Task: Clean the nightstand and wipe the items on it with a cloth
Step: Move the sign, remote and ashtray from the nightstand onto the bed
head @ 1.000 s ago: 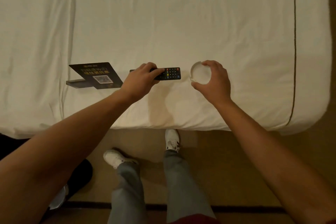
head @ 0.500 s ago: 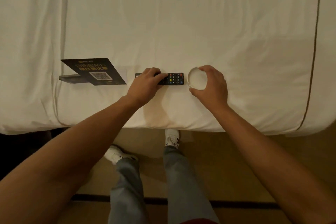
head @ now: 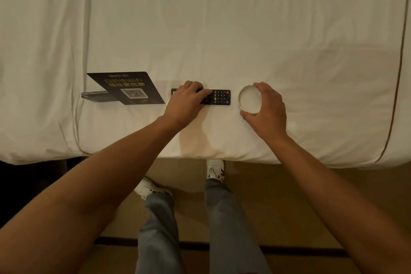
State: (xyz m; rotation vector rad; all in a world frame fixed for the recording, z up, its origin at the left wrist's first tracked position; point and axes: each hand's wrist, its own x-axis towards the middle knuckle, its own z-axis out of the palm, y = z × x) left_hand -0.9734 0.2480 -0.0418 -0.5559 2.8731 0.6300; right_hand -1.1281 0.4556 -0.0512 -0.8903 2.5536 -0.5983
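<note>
A black remote control point(head: 219, 97) with coloured buttons lies on the white bed point(head: 222, 29). My left hand point(head: 185, 102) covers its left half, with fingers curled round it. To the right a round white ashtray point(head: 249, 99) sits on the sheet. My right hand point(head: 268, 109) grips its right rim with thumb and fingers. A black sign with a QR code point(head: 127, 88) stands on its base at the left. No cloth and no nightstand are in view.
The bed's front edge point(head: 222, 158) runs across the frame just beyond my feet. My legs and white shoes point(head: 214, 170) stand on tan carpet. A dark area point(head: 26, 189) lies at the lower left beside the bed.
Both hands keep hold of the remote and the ashtray, which now rest on the sheet. The view has shifted slightly; the items appear a little lower and further right.
</note>
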